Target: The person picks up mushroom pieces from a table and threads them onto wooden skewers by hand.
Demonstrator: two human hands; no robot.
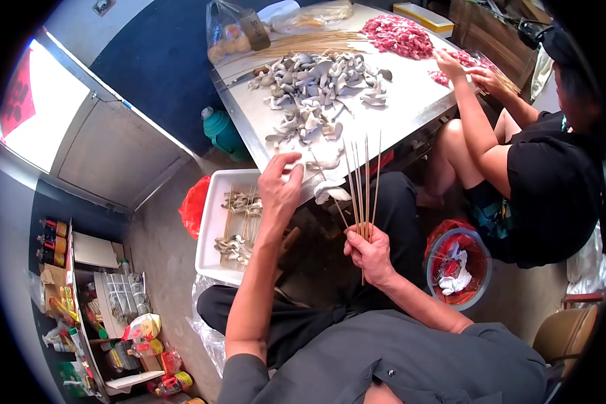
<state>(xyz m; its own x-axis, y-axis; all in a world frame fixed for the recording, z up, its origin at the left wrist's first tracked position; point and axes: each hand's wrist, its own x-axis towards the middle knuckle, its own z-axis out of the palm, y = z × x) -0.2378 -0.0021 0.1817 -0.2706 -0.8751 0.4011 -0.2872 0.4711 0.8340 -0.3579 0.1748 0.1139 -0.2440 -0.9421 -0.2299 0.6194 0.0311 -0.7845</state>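
Note:
Several thin wooden skewers [361, 195] stand fanned upward out of my right hand [370, 254], whose fingers are wrapped round their lower ends. One of them leans left and carries a pale mushroom piece [330, 191] near the table's edge. My left hand [282, 180] is raised at the table's front corner, fingers curved and apart, with nothing seen between them. Just beyond it lie loose grey mushrooms [310, 124] on the white table [241, 111], below a larger mushroom pile [323, 74]. Left of my left forearm, a white tray [209, 222] holds skewered mushrooms [234, 248].
A person in black [552, 168] sits at the right, hands at the pink meat [397, 37]. Further skewers [310, 44] lie at the table's back. A lined bin [459, 266] stands right, a teal jug [223, 133] left of the table, and a cluttered shelf [108, 316] lower left.

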